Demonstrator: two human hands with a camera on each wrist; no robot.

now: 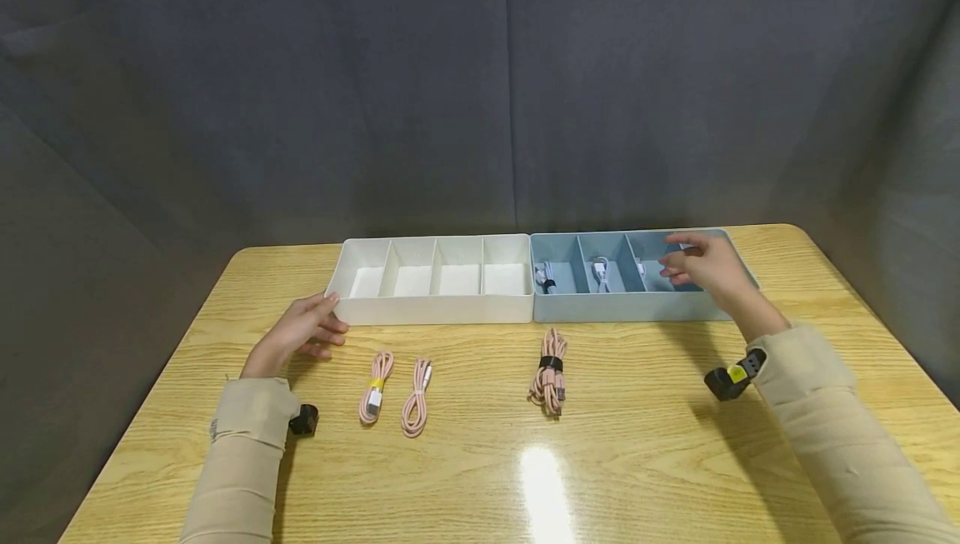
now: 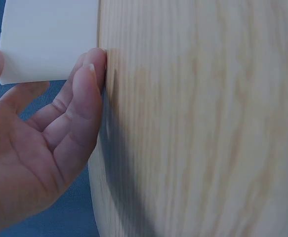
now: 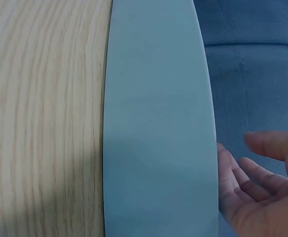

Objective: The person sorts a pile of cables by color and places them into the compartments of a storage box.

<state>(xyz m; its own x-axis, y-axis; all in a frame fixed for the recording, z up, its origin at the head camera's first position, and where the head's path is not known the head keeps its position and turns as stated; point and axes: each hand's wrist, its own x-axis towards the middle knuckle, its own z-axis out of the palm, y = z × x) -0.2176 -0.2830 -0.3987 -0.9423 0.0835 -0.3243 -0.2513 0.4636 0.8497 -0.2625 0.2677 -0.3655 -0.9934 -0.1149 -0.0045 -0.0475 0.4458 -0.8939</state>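
My left hand (image 1: 307, 329) is at the near left corner of a white divided box (image 1: 435, 311), fingertips right at its end wall. In the left wrist view its fingers (image 2: 87, 94) lie fairly straight alongside the box's corner. Over the right part of a blue divided box (image 1: 622, 307) hovers my right hand (image 1: 708, 267), fingers loosely bent and apart, holding nothing. White cables lie in the blue box: a bundle with a black tie (image 1: 547, 279) in its leftmost compartment, a coiled cable (image 1: 601, 274) in the second, and a connector end (image 1: 641, 268) in the third.
On the wooden table (image 1: 480, 477) in front of the boxes lie a pink cable with a yellow tie (image 1: 375, 390), another pink cable (image 1: 417, 402), and a thicker pink bundle with a black strap (image 1: 551, 373). A dark curtain (image 1: 450, 111) hangs behind the boxes.
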